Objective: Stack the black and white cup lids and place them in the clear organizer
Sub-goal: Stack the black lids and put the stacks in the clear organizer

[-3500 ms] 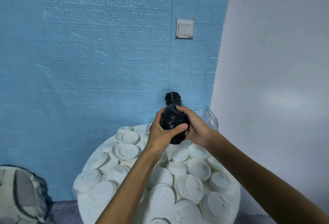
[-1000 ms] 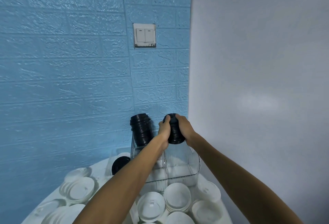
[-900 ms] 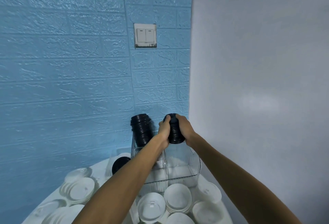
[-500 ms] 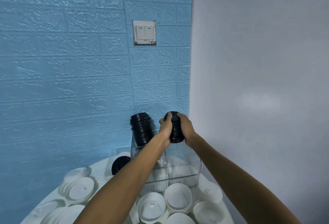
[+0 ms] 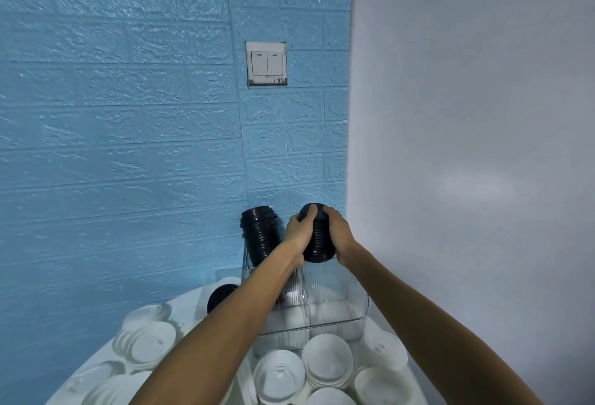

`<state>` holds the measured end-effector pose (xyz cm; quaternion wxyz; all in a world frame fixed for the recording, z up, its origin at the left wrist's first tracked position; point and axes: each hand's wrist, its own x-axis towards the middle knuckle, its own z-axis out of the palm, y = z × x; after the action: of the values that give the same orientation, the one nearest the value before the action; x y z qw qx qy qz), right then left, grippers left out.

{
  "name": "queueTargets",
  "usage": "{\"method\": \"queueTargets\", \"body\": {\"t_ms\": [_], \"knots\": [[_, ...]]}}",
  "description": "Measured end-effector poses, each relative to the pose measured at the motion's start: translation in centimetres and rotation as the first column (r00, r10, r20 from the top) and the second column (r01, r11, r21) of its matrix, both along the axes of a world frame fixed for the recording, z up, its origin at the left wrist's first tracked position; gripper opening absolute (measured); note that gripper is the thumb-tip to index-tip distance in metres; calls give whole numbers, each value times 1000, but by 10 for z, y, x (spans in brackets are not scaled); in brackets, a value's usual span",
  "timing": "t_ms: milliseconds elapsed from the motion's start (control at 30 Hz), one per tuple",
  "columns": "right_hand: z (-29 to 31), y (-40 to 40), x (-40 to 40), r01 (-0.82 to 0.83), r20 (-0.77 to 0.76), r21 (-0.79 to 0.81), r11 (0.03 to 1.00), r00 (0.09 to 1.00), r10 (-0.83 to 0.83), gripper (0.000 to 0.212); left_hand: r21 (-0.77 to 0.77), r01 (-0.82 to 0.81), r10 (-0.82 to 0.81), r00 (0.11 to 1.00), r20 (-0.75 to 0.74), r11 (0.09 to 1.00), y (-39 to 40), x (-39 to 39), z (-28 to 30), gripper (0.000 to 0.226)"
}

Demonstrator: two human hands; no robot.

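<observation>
A stack of black cup lids (image 5: 318, 237) hangs upright just above the right compartment of the clear organizer (image 5: 335, 314). My left hand (image 5: 297, 232) grips its left side and my right hand (image 5: 338, 232) grips its right side. A taller stack of black lids (image 5: 260, 234) stands in the organizer's left compartment, leaning slightly left. Several white lids (image 5: 328, 359) lie loose and in low piles on the round white table (image 5: 190, 305). One black lid (image 5: 220, 296) lies to the left of the organizer, partly hidden by my left forearm.
The organizer stands at the table's far edge, close to a blue brick-pattern wall with a light switch (image 5: 266, 63). A grey wall (image 5: 467, 147) closes the right side. White lids (image 5: 148, 340) crowd the near part of the table.
The head camera swung from the table towards the organizer. Both hands carried the black stack up and over the right compartment; in the last second it has barely moved.
</observation>
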<state>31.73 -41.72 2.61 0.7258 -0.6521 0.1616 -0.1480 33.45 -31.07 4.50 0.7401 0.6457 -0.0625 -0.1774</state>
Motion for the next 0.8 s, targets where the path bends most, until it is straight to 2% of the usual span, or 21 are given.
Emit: {"method": "queueTargets", "body": {"t_ms": [167,400,800], "knots": [[-2,-4,2,-9,4,-34,999,1000,9,41,35,-33,32,999,39,999,0,1,-2,54],[-1,-5,3,-3,-28,-90,996,1000,0,57,65,-71,68,997,41,995,-6,0,1,54],[-2,-3,9,1,-9,-75,997,1000,-2,61,106,-106,95,990,102,989,-7,3,3,51]]}}
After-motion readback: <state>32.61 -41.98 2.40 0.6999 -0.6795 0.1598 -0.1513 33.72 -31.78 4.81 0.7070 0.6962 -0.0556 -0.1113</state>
